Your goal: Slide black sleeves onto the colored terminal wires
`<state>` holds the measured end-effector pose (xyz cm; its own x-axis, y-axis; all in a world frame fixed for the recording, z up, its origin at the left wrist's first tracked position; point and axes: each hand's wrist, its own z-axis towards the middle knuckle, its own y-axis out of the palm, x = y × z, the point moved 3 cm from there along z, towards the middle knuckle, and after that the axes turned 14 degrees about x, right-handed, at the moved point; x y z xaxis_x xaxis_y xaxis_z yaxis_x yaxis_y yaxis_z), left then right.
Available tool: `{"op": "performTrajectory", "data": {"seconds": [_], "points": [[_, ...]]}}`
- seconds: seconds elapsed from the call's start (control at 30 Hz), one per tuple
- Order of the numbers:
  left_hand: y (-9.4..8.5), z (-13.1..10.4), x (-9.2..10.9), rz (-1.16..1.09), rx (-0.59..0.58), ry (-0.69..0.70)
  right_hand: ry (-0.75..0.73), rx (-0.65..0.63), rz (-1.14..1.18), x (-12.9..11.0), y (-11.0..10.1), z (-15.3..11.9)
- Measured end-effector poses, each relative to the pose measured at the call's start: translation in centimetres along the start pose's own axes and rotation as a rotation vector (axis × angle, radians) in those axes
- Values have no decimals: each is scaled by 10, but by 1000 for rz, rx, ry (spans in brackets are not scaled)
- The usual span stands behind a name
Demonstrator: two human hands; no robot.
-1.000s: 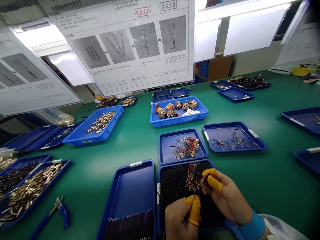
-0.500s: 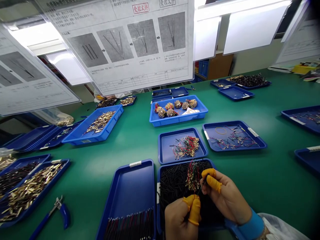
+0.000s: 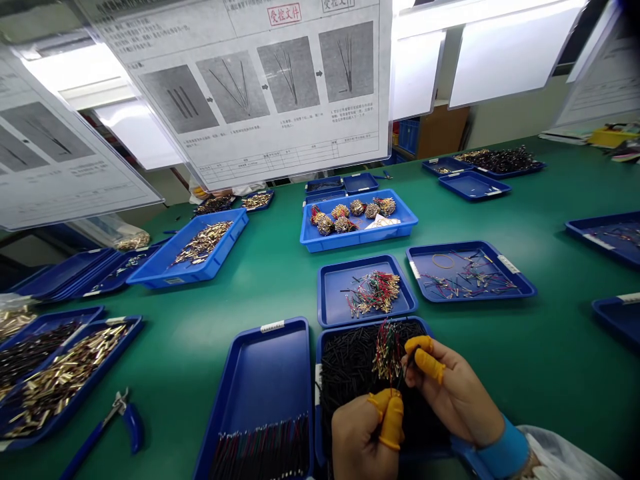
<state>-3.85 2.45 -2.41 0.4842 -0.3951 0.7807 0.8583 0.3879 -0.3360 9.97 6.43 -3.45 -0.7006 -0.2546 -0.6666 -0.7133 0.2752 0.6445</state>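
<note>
My left hand (image 3: 364, 433), with yellow finger cots on thumb and forefinger, pinches a thin wire (image 3: 392, 383) whose far end is hard to make out. Close by on the right, my right hand (image 3: 463, 393), also in yellow finger cots, has thumb and forefinger closed on a short black sleeve (image 3: 411, 361). Both hands are over a blue tray (image 3: 319, 393) full of short black sleeves (image 3: 345, 360). A bunch of red, green and black wires with metal ends (image 3: 387, 350) lies on those sleeves, just beyond my fingertips.
Left of the sleeve tray, a blue tray (image 3: 270, 367) holds a row of sleeved wires. Cutting pliers (image 3: 123, 413) lie farther left, near a tray of brass-coloured parts (image 3: 75, 373). Beyond are trays of loose wires (image 3: 375, 293) and wire bundles (image 3: 343, 213). Instruction sheets (image 3: 280, 87) hang above.
The view has shifted very slightly. Both hands keep nearly the same pose, still pinching the wire and the black sleeve.
</note>
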Motion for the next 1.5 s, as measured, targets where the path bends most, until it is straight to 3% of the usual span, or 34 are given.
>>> {"op": "performTrajectory", "data": {"seconds": [0.37, 0.77, 0.97, 1.13, 1.3, 1.5], "points": [[1, 1, -1, 13, 26, 64, 11, 71, 16, -1, 3, -4], [5, -5, -8, 76, -35, 133, 7, 60, -75, 1, 2, -4], [4, -3, -7, 120, -42, 49, 11, -22, -218, 4, 1, -6], [0, 0, -5, 107, 8, -29, -77, -67, -439, 3, 6, -10], [-3, 5, -1, 30, 61, -188, -128, -35, -522, -1, 6, -11], [1, 2, 0, -228, -60, -461, -247, -82, -628, -7, 5, -11]]}}
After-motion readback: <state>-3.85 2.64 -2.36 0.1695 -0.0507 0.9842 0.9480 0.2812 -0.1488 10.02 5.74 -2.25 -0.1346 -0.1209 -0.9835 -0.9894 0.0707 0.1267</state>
